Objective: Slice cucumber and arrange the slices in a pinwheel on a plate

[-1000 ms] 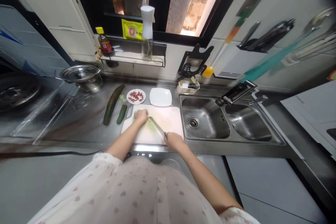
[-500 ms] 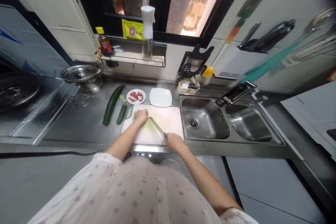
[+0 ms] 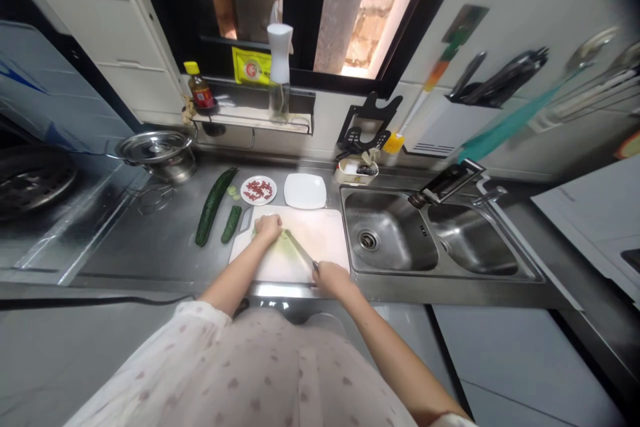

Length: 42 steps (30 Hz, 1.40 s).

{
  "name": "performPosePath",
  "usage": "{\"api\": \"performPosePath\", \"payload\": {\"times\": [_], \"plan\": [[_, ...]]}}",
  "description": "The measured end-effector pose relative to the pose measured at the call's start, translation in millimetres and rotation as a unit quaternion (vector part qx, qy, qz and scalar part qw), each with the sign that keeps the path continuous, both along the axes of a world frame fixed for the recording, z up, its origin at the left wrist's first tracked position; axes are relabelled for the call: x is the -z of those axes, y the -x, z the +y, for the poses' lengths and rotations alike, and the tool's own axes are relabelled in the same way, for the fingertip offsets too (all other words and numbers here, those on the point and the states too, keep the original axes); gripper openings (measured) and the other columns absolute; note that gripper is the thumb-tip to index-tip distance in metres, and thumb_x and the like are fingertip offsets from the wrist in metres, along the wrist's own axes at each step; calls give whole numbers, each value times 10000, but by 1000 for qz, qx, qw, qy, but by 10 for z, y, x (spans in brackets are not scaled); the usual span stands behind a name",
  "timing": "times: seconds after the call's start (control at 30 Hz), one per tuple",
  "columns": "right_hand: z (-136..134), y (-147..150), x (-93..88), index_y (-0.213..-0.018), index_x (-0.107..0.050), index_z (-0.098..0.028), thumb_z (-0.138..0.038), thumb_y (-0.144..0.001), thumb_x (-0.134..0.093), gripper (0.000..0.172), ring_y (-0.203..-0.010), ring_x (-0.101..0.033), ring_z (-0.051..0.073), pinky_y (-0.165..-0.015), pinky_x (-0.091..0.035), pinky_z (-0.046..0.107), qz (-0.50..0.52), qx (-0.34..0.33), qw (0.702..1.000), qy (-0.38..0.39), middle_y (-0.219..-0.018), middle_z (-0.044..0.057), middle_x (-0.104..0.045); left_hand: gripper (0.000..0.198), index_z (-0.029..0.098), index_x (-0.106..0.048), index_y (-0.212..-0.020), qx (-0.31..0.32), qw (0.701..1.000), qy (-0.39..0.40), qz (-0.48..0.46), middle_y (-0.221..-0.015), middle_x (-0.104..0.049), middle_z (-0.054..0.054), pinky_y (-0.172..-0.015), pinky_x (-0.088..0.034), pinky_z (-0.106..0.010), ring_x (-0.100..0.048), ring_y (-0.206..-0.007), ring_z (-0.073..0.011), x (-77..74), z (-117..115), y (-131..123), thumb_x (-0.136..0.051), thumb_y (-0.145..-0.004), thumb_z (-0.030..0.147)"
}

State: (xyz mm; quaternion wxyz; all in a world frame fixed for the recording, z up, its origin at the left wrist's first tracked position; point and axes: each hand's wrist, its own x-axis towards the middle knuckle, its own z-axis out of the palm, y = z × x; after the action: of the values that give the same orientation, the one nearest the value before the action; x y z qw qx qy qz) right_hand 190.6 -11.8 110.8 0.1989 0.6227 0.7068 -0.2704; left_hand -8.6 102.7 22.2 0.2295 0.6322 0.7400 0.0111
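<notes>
My right hand [image 3: 332, 278] grips the handle of a kitchen knife [image 3: 301, 250], whose blade points up and left across the white cutting board [image 3: 325, 237]. At the blade's tip lies a pale green cucumber slice [image 3: 285, 234]. My left hand [image 3: 269, 228] is closed over a piece of cucumber [image 3: 254, 232] on the board's left part, mostly hidden under the fingers. Left of the board lie a short cucumber piece [image 3: 231, 224] and a long whole cucumber [image 3: 215, 207]. A few cucumber ends [image 3: 233, 193] rest beside them.
Behind the board are a plate of chopped red pieces [image 3: 259, 191] and a white square plate [image 3: 305, 191]. The double sink [image 3: 390, 230] adjoins on the right. A lidded steel pot [image 3: 163, 153] stands at left. Above is a shelf [image 3: 250, 119] with bottles.
The whole view has shifted slightly down in the picture. Both hands and the knife stay in nearly the same place on the board.
</notes>
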Motion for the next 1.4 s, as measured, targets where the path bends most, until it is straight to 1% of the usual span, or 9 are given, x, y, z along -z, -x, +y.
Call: {"api": "performPosePath", "payload": {"times": [0.23,0.43,0.7,0.83,0.97,1.07,1.17,1.3,1.4], "plan": [[-85,-26,46,-1125,-672,-130,-307,-922,-386,393,-1025,-650,287,-801,-487,355,3,22,1000,-5,-1089,190,-687,202,229,-678,-937,2,1000,-9,3,-1010,-701,-100,-900,-385,-380,-592,-1044,-274,29,-18,-12,-568,-772,268],[-64,31,50,-1130,-669,-134,-295,-909,-400,384,-1010,-655,276,-799,-486,343,4,28,1000,0,-1075,183,-691,212,226,-676,-957,4,1000,-10,2,-1022,-696,-104,-913,-382,-386,-579,-1054,-284,44,-28,-9,-569,-788,297],[-53,80,73,-1135,-667,-135,-282,-911,-384,390,-1008,-657,278,-796,-489,349,11,35,999,-4,-1073,185,-690,244,230,-673,-989,8,1000,-2,5,-1042,-693,-102,-898,-387,-378,-578,-1051,-284,16,-27,-3,-565,-805,350],[-68,79,57,-1139,-666,-139,-287,-914,-393,383,-1024,-652,267,-803,-484,331,6,37,999,-4,-1086,183,-688,238,224,-675,-991,12,1000,-8,11,-1030,-693,-102,-895,-383,-377,-575,-1044,-281,-4,-58,-12,-534,-827,323],[-130,-11,51,-1126,-671,-152,-295,-905,-418,365,-1021,-652,254,-794,-480,312,10,37,999,4,-1091,170,-690,253,214,-678,-1001,38,998,-41,17,-1042,-684,-103,-905,-369,-384,-566,-1041,-269,-25,-162,-30,-472,-860,251],[-193,-90,75,-1136,-664,-151,-319,-915,-406,379,-1028,-647,253,-791,-477,308,13,39,999,2,-1091,170,-688,272,213,-678,-1037,70,995,-72,18,-1094,-664,-104,-915,-357,-380,-547,-1064,-262,-15,-262,-53,-462,-880,265],[-233,-135,95,-1141,-659,-149,-331,-923,-396,387,-1037,-643,255,-791,-470,306,12,40,999,6,-1096,169,-686,261,205,-693,-994,91,992,-81,20,-1090,-650,-113,-921,-349,-382,-536,-1078,-267,19,-323,-81,-472,-889,297],[-255,-164,91,-1130,-660,-149,-338,-925,-400,382,-1045,-637,257,-793,-458,304,21,41,999,13,-1112,168,-681,221,205,-694,-964,69,995,-75,9,-1073,-652,-113,-918,-356,-369,-541,-1081,-263,52,-306,-107,-506,-865,264],[-279,-186,83,-1132,-656,-160,-356,-928,-401,381,-1055,-630,258,-800,-446,305,21,56,998,14,-1112,162,-682,181,209,-686,-926,41,997,-67,-10,-1013,-678,-93,-885,-381,-352,-575,-1032,-254,41,-268,-119,-533,-834,236]]}}
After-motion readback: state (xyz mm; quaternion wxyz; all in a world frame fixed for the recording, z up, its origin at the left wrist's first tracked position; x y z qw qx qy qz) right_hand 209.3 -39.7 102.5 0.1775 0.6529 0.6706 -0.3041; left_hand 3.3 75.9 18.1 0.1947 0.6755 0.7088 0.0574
